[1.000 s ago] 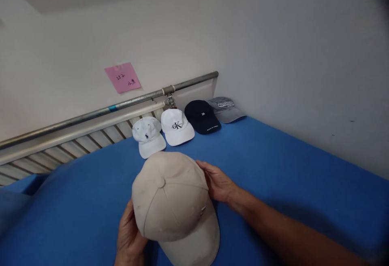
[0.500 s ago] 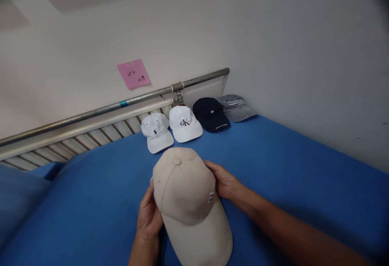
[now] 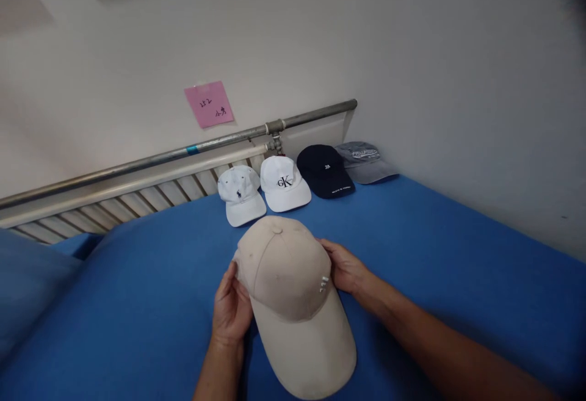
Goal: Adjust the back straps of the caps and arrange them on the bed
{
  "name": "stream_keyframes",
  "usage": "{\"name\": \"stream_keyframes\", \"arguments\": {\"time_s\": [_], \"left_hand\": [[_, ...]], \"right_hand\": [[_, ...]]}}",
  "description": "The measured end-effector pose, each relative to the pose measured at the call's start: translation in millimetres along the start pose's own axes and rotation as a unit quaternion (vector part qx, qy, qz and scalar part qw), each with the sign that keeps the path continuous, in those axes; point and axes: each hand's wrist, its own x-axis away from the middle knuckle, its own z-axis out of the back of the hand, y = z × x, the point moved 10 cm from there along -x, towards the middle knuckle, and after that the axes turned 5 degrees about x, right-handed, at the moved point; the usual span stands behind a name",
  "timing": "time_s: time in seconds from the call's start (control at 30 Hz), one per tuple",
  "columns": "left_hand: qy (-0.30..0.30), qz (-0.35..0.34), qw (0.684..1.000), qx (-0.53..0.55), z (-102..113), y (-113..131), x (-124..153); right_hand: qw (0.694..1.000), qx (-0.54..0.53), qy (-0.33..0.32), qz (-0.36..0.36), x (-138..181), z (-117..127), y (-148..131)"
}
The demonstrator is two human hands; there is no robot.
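A beige baseball cap (image 3: pixel 288 285) is held just above the blue sheet (image 3: pixel 137 303), its brim pointing toward me. My left hand (image 3: pixel 231 309) grips the cap's left side with fingers curled on the crown. My right hand (image 3: pixel 345 267) holds the right side, fingers tucked against the crown's edge. A small white mark shows on the cap's front right.
Along the far edge of the blue sheet lies a row of caps: a white one (image 3: pixel 240 193), a white one with black letters (image 3: pixel 284 182), a dark navy one (image 3: pixel 326 170), a grey one (image 3: pixel 365 160). Behind runs a metal rail (image 3: pixel 183 154); a pink note (image 3: pixel 209 104) hangs on the wall.
The cap has turned between my hands so its brim points more squarely at me, and it sits a little farther from me. Both hands keep their hold on its sides.
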Motion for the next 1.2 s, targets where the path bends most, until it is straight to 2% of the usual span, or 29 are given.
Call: {"name": "stream_keyframes", "arguments": {"time_s": [0.17, 0.37, 0.6, 0.77, 0.93, 1.07, 1.2], "left_hand": [[-0.011, -0.006, 1.000, 0.011, -2, 4, 3], [-0.028, -0.067, 0.997, 0.013, 4, 48, 15], [-0.020, -0.157, 0.987, 0.015, 0, 84, 27], [0.027, -0.192, 0.981, -0.022, -2, 87, 31], [0.063, -0.245, 0.964, -0.083, -12, 87, 38], [0.077, -0.267, 0.948, -0.153, -21, 90, 51], [0.129, -0.243, 0.940, -0.201, -16, 86, 71]], "right_hand": [[0.999, -0.032, 0.016, -0.005, 3, -2, 2], [0.993, -0.084, -0.072, -0.034, 20, -30, 19], [0.987, -0.054, -0.111, -0.103, 39, -48, 59], [0.990, -0.052, -0.064, -0.113, 36, -43, 71], [0.994, -0.052, -0.042, -0.092, 29, -37, 54], [0.993, -0.053, -0.063, -0.082, 29, -39, 47], [0.988, -0.042, -0.113, -0.093, 33, -47, 52]]}}
